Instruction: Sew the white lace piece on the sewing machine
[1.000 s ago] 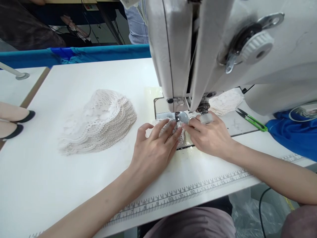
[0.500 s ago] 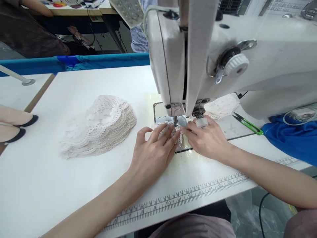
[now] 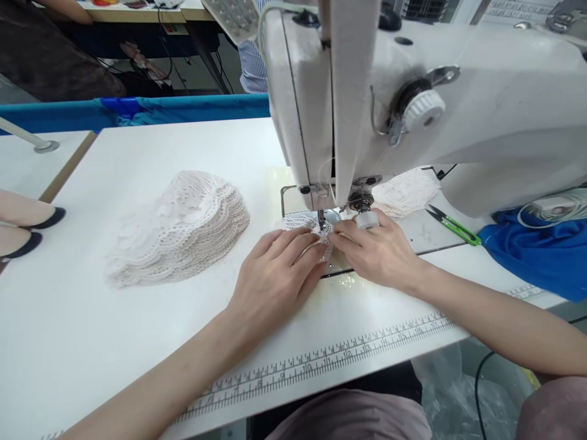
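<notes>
A small white lace piece (image 3: 300, 223) lies under the needle (image 3: 321, 221) of a white sewing machine (image 3: 413, 104). My left hand (image 3: 275, 275) rests flat on the lace, fingers stretched toward the needle. My right hand (image 3: 378, 250) sits just right of the presser foot, its fingertips pinched on the lace edge. A white thimble-like ring (image 3: 367, 220) is on one of its fingers.
A stack of lace pieces (image 3: 183, 223) sits left on the white table (image 3: 92, 318). More lace (image 3: 406, 192) lies behind the machine. Green thread snips (image 3: 454, 225) and blue cloth (image 3: 536, 253) are at right. A printed ruler (image 3: 321, 360) runs along the front edge. Another person's feet (image 3: 27, 226) show at left.
The view has shifted slightly. My left fingers have drawn closer together on the lace, and the lace has fed a little further under the needle. My right hand stays by the presser foot.
</notes>
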The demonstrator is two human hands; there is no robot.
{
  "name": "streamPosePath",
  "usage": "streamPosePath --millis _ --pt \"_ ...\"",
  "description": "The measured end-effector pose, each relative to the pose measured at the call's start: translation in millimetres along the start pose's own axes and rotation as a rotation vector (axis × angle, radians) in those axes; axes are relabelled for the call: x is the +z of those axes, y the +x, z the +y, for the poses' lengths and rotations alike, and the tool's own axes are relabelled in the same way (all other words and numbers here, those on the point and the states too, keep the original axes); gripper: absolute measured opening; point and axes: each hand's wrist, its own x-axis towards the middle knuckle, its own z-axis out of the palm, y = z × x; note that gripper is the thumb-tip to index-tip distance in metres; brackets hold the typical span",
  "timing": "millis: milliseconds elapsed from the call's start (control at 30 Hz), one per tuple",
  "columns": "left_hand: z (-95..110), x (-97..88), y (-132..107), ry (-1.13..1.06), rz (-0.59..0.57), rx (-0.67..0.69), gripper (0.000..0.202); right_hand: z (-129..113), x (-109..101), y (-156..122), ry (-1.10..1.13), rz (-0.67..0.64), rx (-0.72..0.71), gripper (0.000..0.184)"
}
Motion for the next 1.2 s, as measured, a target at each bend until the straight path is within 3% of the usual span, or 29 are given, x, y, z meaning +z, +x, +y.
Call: streamPosePath --millis 133,233,367,533,667,833,967,1100,1200 --pt "7.2 -14.0 -1.0 -0.032 -0.206 -0.029 0.030 1.7 -0.2 0.5 0.130 0.014 -0.023 0.027" --pt "9.0 -13.9 -1.1 0.049 -0.278 -0.063 0.017 2.7 1.1 0.8 0.197 0.017 0.019 0.024" --pt "0.6 -3.8 2.9 0.120 -0.236 -0.087 0.024 1.9 0.6 2.1 0.256 -0.013 0.041 0.024" --pt "-15.2 -1.5 14.9 -0.239 -0.139 -0.367 0.021 1.4 3.8 3.8 0.166 0.025 0.030 0.020" --pt "-22.8 -5.1 26.3 -0.452 -0.185 -0.478 0.025 3.2 10.0 4.4 0.188 0.141 0.115 0.024" --pt "-27.5 -3.0 33.5 -0.587 -0.238 -0.393 0.029 4.8 14.9 5.2 0.237 0.236 0.221 0.029" --pt "-34.3 0.7 33.2 -0.602 -0.215 -0.318 0.023 5.0 16.4 5.3 0.242 0.205 0.258 0.034" --pt "-38.5 0.3 33.1 -0.640 -0.225 -0.304 0.030 4.8 14.9 4.0 0.277 0.198 0.257 0.029" --pt "-33.9 0.8 27.8 -0.549 -0.207 -0.190 0.030 4.0 10.7 2.4 0.319 0.167 0.224 0.022"
